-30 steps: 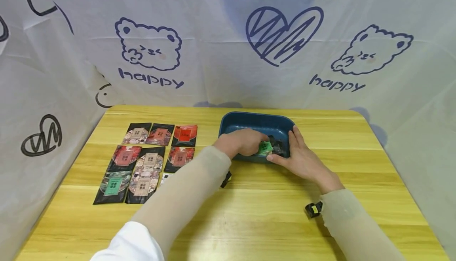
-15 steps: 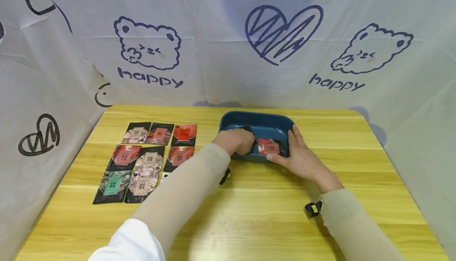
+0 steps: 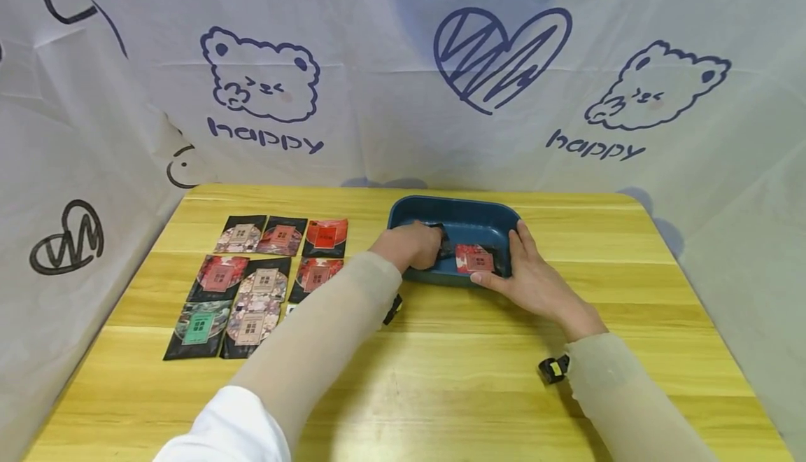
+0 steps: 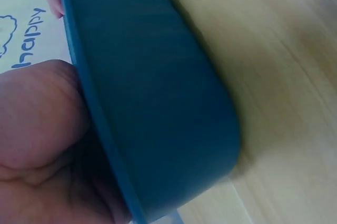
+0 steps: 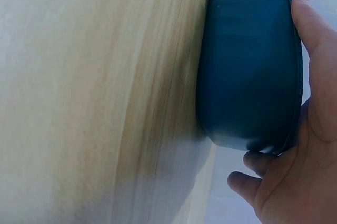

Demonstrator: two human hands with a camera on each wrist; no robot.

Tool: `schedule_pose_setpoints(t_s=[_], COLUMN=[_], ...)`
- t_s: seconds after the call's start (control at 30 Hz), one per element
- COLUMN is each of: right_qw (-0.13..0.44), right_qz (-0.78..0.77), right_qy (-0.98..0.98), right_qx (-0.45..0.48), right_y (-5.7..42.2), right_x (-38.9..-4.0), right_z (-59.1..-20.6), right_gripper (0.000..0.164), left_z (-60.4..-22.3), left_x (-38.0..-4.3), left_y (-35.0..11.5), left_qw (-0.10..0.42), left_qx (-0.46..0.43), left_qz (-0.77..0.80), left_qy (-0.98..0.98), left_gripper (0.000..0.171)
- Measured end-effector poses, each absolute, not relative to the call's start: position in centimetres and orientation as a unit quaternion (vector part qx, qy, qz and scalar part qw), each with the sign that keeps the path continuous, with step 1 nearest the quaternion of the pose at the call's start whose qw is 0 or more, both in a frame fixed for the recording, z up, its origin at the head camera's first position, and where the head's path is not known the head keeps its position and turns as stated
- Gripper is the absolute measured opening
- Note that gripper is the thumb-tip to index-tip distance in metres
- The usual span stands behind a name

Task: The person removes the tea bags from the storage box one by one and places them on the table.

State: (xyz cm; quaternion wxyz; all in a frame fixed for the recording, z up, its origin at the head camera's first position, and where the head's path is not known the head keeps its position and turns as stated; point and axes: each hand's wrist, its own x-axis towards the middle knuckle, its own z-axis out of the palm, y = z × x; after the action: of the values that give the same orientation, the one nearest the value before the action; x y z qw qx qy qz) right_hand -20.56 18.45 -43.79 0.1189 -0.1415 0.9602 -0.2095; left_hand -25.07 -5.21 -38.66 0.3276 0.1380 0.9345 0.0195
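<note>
A dark blue plastic box [image 3: 471,211] stands at the back of the table. My left hand [image 3: 412,246] reaches over its near left rim, fingers curled at a black packet [image 3: 443,241] inside, mostly hidden by the hand. To the right in the box lies a red and black packet [image 3: 475,259]. My right hand [image 3: 535,276] holds the box's right end, thumb on the near rim and fingers along the end wall. In the right wrist view the thumb [image 5: 310,24] lies at the rim. The left wrist view shows the left hand [image 4: 37,119] against the box's outer wall.
Left of the box, several flat packets [image 3: 217,276] lie in rows on the wooden table [image 3: 441,392], red, pink and green labelled. My left forearm [image 3: 321,336] partly covers the nearest right one. A printed white cloth [image 3: 390,119] hangs close behind the table.
My left hand has moved left inside the box, carrying the packet from the right end and uncovering the red packet there. The right hand keeps its place on the box.
</note>
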Motion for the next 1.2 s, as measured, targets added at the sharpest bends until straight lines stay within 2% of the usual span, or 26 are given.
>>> schedule_pose_setpoints(t_s=[0.3,0.5,0.67,0.87,0.97,1.1,1.2], right_qw=[0.122,0.121,0.118,0.116,0.115,0.118,0.116], right_qz=[-0.210,-0.210,-0.210,-0.209,-0.210,-0.211,-0.210], right_qy=[0.960,0.959,0.960,0.960,0.960,0.960,0.960], right_qx=[-0.141,-0.145,-0.143,-0.143,-0.143,-0.141,-0.142], right_y=[18.4,18.4,18.4,18.2,18.1,18.1,18.2], right_x=[-20.6,-20.6,-20.6,-20.5,-20.5,-20.5,-20.5], right_z=[-43.8,-43.9,-43.8,-43.9,-43.9,-43.8,-43.8], right_gripper=[0.129,0.128,0.127,0.128,0.128,0.128,0.126], left_z=[-39.8,-40.8,-41.0,-40.9,-40.9,-40.9,-40.9], left_x=[-24.9,-25.5,-25.8,-25.3,-25.1,-25.3,-25.5], left_y=[-5.7,-5.4,-5.0,-4.4,-4.1,-4.0,-4.2], left_qw=[0.258,0.237,0.234,0.236,0.236,0.236,0.234], left_qx=[0.175,0.204,0.179,0.109,0.096,0.106,0.129], left_qz=[0.021,-0.002,0.013,-0.004,-0.028,-0.030,-0.023], left_qy=[0.950,0.950,0.956,0.966,0.967,0.965,0.963], left_gripper=[0.040,0.053,0.052,0.090,0.097,0.090,0.076])
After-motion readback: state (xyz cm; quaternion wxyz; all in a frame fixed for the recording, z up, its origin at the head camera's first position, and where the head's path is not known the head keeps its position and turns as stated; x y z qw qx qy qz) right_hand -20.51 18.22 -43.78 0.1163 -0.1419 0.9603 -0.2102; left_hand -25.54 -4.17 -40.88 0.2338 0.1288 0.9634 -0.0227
